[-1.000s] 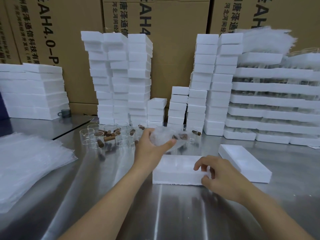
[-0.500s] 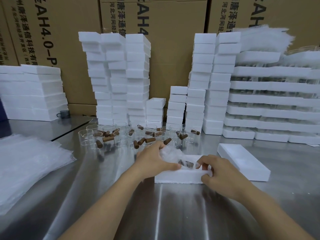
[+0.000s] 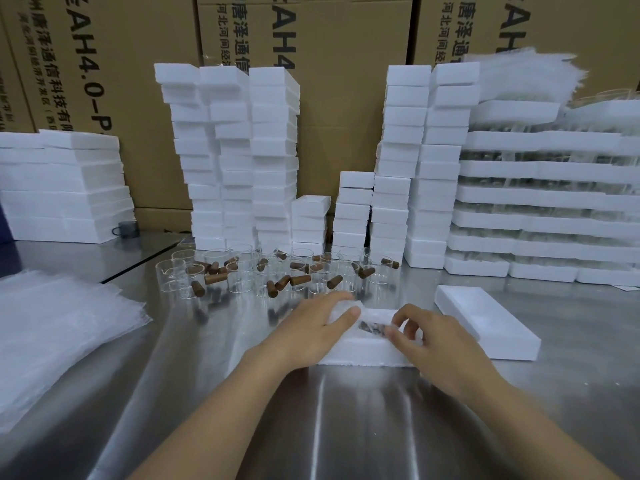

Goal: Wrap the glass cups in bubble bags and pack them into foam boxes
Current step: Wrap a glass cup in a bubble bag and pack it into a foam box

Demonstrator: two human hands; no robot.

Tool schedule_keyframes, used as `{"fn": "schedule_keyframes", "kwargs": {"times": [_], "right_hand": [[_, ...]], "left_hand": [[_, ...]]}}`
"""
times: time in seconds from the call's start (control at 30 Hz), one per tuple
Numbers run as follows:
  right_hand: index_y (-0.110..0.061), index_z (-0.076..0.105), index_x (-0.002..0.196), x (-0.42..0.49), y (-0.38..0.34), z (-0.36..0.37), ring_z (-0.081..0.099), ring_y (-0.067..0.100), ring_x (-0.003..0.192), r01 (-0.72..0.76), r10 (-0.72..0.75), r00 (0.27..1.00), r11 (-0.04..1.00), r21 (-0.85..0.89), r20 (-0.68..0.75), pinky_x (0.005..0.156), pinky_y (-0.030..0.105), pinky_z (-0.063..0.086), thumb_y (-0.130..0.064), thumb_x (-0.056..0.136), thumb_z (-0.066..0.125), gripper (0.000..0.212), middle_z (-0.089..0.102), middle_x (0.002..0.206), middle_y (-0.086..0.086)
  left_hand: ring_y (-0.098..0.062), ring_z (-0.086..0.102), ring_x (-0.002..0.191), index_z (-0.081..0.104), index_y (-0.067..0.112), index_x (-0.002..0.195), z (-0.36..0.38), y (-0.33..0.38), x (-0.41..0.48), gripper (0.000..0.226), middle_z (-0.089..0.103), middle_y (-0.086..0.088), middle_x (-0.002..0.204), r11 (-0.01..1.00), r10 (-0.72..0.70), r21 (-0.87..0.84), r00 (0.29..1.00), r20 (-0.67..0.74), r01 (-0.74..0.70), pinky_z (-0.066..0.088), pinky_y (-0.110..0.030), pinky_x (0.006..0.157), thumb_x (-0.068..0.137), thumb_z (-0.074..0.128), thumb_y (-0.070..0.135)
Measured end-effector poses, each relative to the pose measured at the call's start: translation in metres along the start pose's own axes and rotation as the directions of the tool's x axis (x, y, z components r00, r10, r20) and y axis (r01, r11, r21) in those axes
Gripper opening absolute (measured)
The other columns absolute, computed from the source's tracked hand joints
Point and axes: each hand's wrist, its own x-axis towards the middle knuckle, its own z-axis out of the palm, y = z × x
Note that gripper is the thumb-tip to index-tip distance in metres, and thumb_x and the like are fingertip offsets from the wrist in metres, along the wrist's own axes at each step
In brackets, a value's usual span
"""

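Bagged cup (image 3: pixel 372 327) lay in the open cavity of the foam box (image 3: pixel 360 353) at the near middle of the steel table (image 3: pixel 346 427), partly seated, with loose bubble film standing above the rim. The left hand (image 3: pixel 311 330) covered the bag's left end, thumb and fingers closed on the film. The right hand (image 3: pixel 440 344) lay over the box's right end and pinched the film there with curled fingers. By judgement, one cup was wrapped and at the seating step. The box was not yet closed, and its probable lid (image 3: pixel 488 320) lay just beside it on the right. Much work was left: a cluster of bare glass cups (image 3: pixel 242 271), with brown stoppers (image 3: pixel 299 279) strewn among them, stood beyond the box. A pile of unused bubble bags (image 3: pixel 59 327) lay well apart at the left. Stacks of foam boxes (image 3: pixel 273 150) lined the rear in front of cardboard cartons (image 3: pixel 346 81). Whether those were filled could not be determined.
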Motion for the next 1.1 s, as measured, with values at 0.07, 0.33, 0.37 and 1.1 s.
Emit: {"fn": "schedule_keyframes", "kwargs": {"times": [0.07,0.33,0.37,1.1], "right_hand": [[-0.048,0.052,0.096,0.000,-0.001,0.003,0.063,0.001,0.071,-0.023,0.023,0.999,1.000,0.003,-0.033,0.065,0.030,0.050,-0.075,0.093,0.047,0.028,0.067,0.088,-0.020],[-0.054,0.053,0.099,0.001,-0.003,0.010,0.061,0.000,0.076,0.041,-0.038,0.992,0.999,0.022,-0.120,0.065,0.026,0.048,-0.052,0.099,0.059,0.006,0.063,0.092,-0.027],[-0.055,0.055,0.101,0.001,-0.004,0.010,0.060,0.000,0.082,0.064,-0.063,0.991,0.998,0.005,-0.115,0.069,0.025,0.049,-0.053,0.099,0.057,0.004,0.061,0.095,-0.028],[-0.034,0.061,0.125,0.009,0.070,-0.036,0.061,0.024,0.114,-0.556,0.529,0.831,0.776,-0.296,-0.174,0.107,0.041,0.029,-0.043,0.093,0.056,0.034,0.072,0.114,-0.004]], "left_hand": [[-0.012,0.043,0.149,0.040,0.047,0.155,0.001,0.000,0.000,0.081,0.044,0.018,0.164,0.999,-0.004,0.035,1.000,-0.007,0.004,0.034,-0.033,0.112,0.090,0.024,0.092],[-0.013,0.054,0.119,0.047,0.049,0.140,0.013,0.015,-0.006,0.065,0.061,0.019,0.136,0.989,-0.083,0.108,0.977,-0.195,0.105,0.024,-0.037,0.088,0.091,0.028,0.088],[-0.012,0.053,0.116,0.049,0.049,0.137,0.015,0.018,-0.006,0.061,0.060,0.020,0.132,0.989,-0.100,0.089,0.971,-0.217,0.122,0.022,-0.038,0.088,0.092,0.030,0.086],[-0.008,0.039,0.144,0.018,0.060,0.159,-0.026,-0.002,-0.003,0.114,0.041,0.016,0.159,0.947,-0.044,-0.314,0.995,0.088,0.070,0.031,-0.032,0.113,0.073,0.092,0.063]]}}
